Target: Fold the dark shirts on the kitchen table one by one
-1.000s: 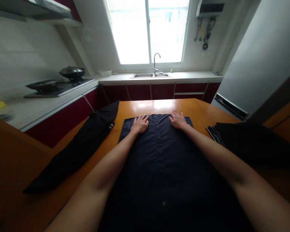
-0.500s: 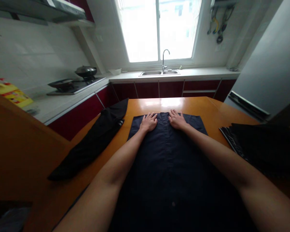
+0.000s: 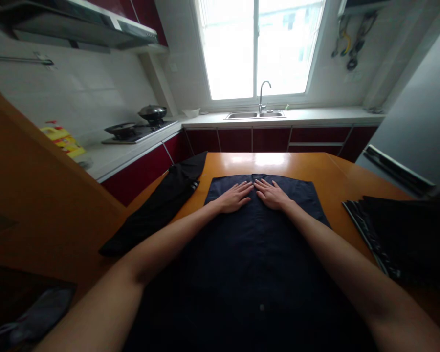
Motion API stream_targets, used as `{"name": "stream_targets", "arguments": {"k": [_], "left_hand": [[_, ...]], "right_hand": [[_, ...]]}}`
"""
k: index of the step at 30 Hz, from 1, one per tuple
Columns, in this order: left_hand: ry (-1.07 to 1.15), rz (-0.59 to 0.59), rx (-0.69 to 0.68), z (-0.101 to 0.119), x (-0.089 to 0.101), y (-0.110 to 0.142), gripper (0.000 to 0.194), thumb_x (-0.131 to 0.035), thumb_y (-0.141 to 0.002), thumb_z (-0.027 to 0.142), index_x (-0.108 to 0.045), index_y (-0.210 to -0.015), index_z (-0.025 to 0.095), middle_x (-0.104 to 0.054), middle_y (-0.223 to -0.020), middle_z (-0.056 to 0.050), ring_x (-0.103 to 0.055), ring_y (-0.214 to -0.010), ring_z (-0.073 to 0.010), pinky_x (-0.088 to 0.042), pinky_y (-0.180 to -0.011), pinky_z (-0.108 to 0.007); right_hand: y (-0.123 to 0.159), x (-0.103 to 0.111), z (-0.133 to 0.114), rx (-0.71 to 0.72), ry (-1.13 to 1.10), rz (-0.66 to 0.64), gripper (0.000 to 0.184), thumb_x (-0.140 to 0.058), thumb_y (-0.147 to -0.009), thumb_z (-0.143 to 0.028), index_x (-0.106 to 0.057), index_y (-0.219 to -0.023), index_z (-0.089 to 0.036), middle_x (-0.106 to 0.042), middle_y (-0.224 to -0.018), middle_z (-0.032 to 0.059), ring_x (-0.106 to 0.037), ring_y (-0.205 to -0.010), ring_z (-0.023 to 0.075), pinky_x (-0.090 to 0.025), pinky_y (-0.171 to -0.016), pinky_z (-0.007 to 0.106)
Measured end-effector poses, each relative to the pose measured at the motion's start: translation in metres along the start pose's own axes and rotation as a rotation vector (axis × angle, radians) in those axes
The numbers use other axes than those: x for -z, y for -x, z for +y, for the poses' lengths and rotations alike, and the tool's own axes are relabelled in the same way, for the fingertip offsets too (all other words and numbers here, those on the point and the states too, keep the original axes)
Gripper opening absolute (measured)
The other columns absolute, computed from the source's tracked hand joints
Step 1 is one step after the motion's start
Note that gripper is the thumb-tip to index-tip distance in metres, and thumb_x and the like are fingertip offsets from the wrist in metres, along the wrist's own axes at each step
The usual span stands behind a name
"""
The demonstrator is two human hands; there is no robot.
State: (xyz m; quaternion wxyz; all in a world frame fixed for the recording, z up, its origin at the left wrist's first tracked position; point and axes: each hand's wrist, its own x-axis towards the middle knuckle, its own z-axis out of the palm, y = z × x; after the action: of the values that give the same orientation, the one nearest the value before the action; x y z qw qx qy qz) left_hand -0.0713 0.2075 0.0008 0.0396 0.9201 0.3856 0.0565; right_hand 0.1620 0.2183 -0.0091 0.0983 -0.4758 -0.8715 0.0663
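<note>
A dark navy garment [image 3: 238, 259] lies spread on the orange-brown wooden table [image 3: 300, 164], with a seam or front strip running down its middle. It looks like a shirt or jacket, though its near part is too dark to make out. My left hand [image 3: 235, 197] rests flat on its far end, just left of the middle strip, fingers stretched out. On the other side of the strip, my right hand [image 3: 272, 194] also lies flat with its fingers spread. The fingertips of both hands almost meet.
A black garment [image 3: 157, 210] with white stripes lies along the table's left side. Folded dark cloths [image 3: 407, 234] are stacked at the right. Beyond stand a counter with a sink [image 3: 254, 115], a stove [image 3: 139, 132] with pans, and a fridge [image 3: 414, 112].
My left hand has slid right across the cloth to the middle strip, and my right hand has shifted slightly, closing the gap between them. The camera view has turned a little left.
</note>
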Motion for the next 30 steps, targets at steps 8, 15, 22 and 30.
{"name": "stream_targets", "arguments": {"k": [8,15,22,30], "left_hand": [[-0.098,-0.072,0.616,-0.069,0.015,0.004,0.077,-0.018,-0.1,0.062,-0.024,-0.157,0.01,-0.016,-0.164,-0.017,-0.013,-0.152,-0.0291,-0.013,-0.121,-0.05],[-0.121,0.024,0.362,0.021,0.004,-0.027,0.064,-0.024,-0.103,0.041,-0.027,-0.155,0.006,-0.02,-0.164,-0.016,-0.011,-0.153,-0.0282,-0.013,-0.122,-0.048],[-0.039,0.024,0.223,0.077,-0.02,-0.015,0.066,-0.025,-0.101,0.058,-0.027,-0.157,0.024,-0.017,-0.166,-0.007,-0.012,-0.153,-0.0287,-0.012,-0.12,-0.056],[-0.036,0.0,0.234,0.074,-0.017,-0.017,0.066,-0.021,-0.102,0.059,-0.022,-0.159,0.025,-0.014,-0.166,-0.005,-0.011,-0.153,-0.0286,-0.012,-0.121,-0.055]], "right_hand": [[0.001,0.001,0.001,-0.015,-0.018,-0.017,0.057,-0.027,-0.102,-0.043,-0.031,-0.156,-0.025,-0.022,-0.164,0.0016,-0.017,-0.152,0.0233,-0.01,-0.122,0.054],[-0.003,0.007,-0.001,-0.053,-0.069,0.022,0.058,-0.032,-0.102,-0.038,-0.028,-0.157,-0.022,-0.023,-0.164,0.0049,-0.019,-0.151,0.0207,-0.013,-0.122,0.051],[0.059,0.007,0.001,-0.019,-0.057,0.129,0.06,-0.029,-0.103,-0.043,-0.026,-0.157,-0.019,-0.021,-0.164,0.008,-0.016,-0.152,0.0217,-0.013,-0.121,0.051],[0.069,0.023,0.098,-0.302,0.046,-0.026,0.067,-0.024,-0.102,-0.054,-0.026,-0.158,-0.016,-0.018,-0.165,0.0104,-0.014,-0.152,0.0255,-0.009,-0.122,0.052]]}}
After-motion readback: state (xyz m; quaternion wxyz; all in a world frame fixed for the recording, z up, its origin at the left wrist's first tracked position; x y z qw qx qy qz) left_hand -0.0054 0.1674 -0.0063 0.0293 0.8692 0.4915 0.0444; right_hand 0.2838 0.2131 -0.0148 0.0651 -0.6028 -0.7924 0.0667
